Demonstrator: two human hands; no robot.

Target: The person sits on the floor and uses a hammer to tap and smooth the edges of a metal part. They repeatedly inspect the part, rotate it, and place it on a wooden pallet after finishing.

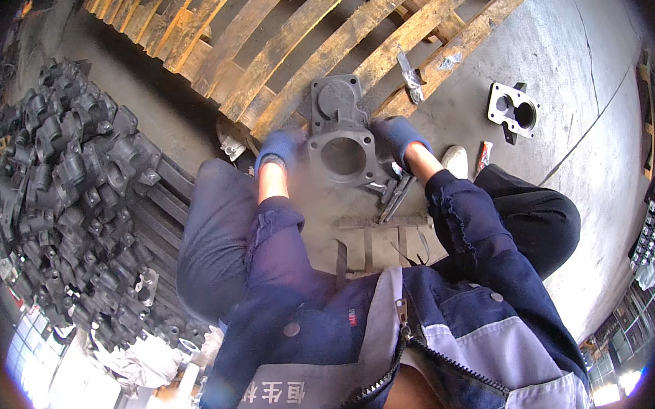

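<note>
A dark grey metal casting [365, 144] stands between my hands, with a wide round bore in its near square flange and a second flange at its far end against the pallet. My left hand [283, 144], in a blue glove, is closed at its left side. On the right side my gloved right hand [399, 137] grips its edge. The fingertips of both hands are partly hidden. Several dark bar-like tools [396, 195] lie just below the right hand, beside the casting.
A wooden pallet [323, 55] fills the far side. A flat flanged casting [514, 109] lies on the floor to the right. At the left is a large heap of castings [71, 178]. My pale shoe [455, 162] and a red-and-white object [484, 155] are near my right forearm.
</note>
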